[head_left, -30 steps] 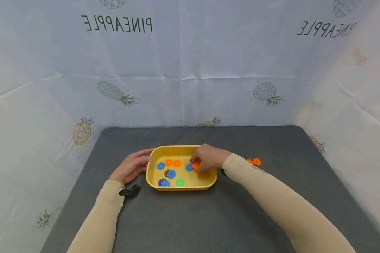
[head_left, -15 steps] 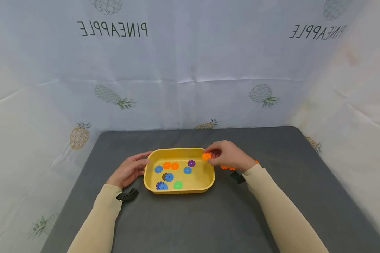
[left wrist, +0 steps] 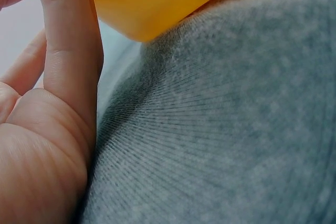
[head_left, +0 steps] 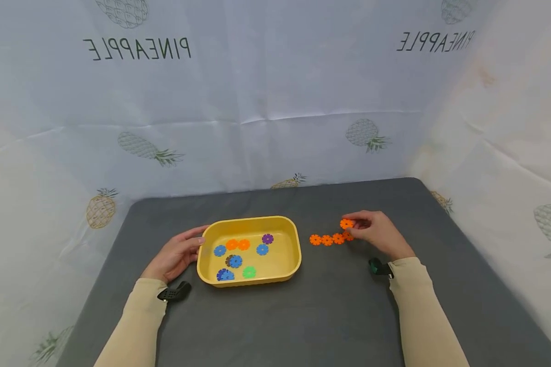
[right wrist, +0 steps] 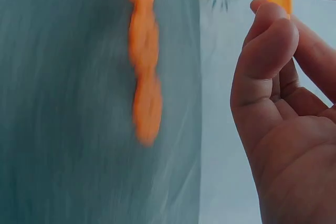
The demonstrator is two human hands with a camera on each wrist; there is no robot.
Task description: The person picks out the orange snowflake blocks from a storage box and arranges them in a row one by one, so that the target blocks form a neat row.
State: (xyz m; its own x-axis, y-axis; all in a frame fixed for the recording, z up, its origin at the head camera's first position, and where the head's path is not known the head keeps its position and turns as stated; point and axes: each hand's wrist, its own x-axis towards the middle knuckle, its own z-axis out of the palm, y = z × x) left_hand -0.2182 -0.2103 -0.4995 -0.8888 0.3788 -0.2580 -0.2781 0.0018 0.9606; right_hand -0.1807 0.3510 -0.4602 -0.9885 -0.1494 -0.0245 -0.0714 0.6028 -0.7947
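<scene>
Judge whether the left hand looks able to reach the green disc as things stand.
Probably yes: the left hand is at the yellow tray, whose top is open, and nothing covers the green disc inside.

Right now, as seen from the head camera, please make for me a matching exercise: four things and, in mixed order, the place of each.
1. Green disc
2. Longer orange row
3. Single orange disc
4. Left fingers

A. Between the right fingers
B. At the left end of the yellow tray
C. On the gray table, right of the tray
D. Inside the tray

Pairs: 1-D, 2-C, 3-A, 4-B
</scene>
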